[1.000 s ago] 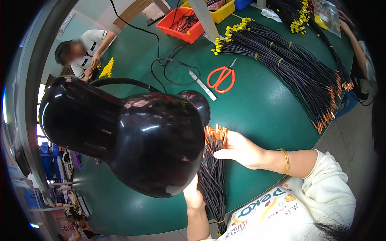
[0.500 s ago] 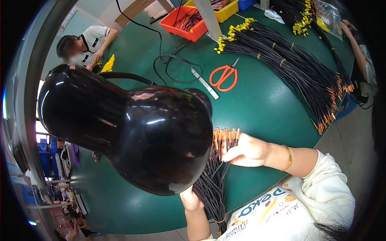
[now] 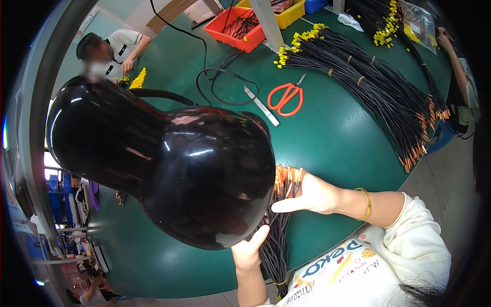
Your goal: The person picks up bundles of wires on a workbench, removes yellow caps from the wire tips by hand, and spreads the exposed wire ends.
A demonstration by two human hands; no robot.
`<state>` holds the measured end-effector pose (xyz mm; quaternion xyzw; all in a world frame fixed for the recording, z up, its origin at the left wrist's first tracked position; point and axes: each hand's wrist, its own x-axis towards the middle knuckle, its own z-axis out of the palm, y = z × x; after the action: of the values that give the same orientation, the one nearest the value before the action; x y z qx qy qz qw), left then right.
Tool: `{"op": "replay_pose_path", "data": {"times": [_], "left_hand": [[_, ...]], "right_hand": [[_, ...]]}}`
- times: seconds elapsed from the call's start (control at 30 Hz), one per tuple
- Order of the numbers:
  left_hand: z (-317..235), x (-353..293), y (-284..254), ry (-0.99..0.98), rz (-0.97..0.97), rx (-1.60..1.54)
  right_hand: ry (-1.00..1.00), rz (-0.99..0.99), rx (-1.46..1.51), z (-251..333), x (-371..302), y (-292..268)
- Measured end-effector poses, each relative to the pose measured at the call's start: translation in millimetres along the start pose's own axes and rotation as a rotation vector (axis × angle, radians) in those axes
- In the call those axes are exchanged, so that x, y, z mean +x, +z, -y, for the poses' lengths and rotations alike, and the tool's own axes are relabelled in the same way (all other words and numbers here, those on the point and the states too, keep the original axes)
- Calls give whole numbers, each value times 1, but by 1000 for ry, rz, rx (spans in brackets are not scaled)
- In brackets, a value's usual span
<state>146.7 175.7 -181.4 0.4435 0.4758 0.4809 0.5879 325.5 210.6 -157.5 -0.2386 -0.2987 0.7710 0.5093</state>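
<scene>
Filling most of the workroom view is a broad green desk (image 3: 348, 146), with grey floor showing beyond its right edge. Over its left half stands a big shiny black hood (image 3: 209, 174), which covers part of the work. Just beside the hood's lower right side is a bundle of thin black wires (image 3: 276, 240) near the front edge of the desk, copper ends up, tied with a band near its lower end. Right hand (image 3: 318, 194) holds it just below the copper tips — fingers behind the wires, thumb stretched across the front. Left hand (image 3: 249, 250) is lower, against the left side of the bundle with its thumb raised; its fingers are mostly hidden, so I cannot tell whether they grip. A gold bracelet (image 3: 366, 204) circles the right wrist. Farther back lie red-handled scissors (image 3: 292, 90), a pale pen-shaped tool (image 3: 262, 106) and a looping black cable (image 3: 232, 104). Toward the upper right rests a large spread of wires (image 3: 353, 77) — yellow ends at the back, copper ends nearer. Behind the scissors, a red bin (image 3: 225, 38) holds more wires. At upper left, a co-worker (image 3: 128, 43) sits near a yellow heap (image 3: 138, 78).
</scene>
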Motion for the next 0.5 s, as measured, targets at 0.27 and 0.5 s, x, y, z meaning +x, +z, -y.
{"op": "replay_pose_path", "data": {"times": [0.27, 0.5], "left_hand": [[-7, 0, 8, -52, -46, -90], [-8, 1, 8, -34, -81, -79]], "right_hand": [[-97, -40, -227, -9, -2, -12], [-11, -39, -134, -13, -1, -18]]}}
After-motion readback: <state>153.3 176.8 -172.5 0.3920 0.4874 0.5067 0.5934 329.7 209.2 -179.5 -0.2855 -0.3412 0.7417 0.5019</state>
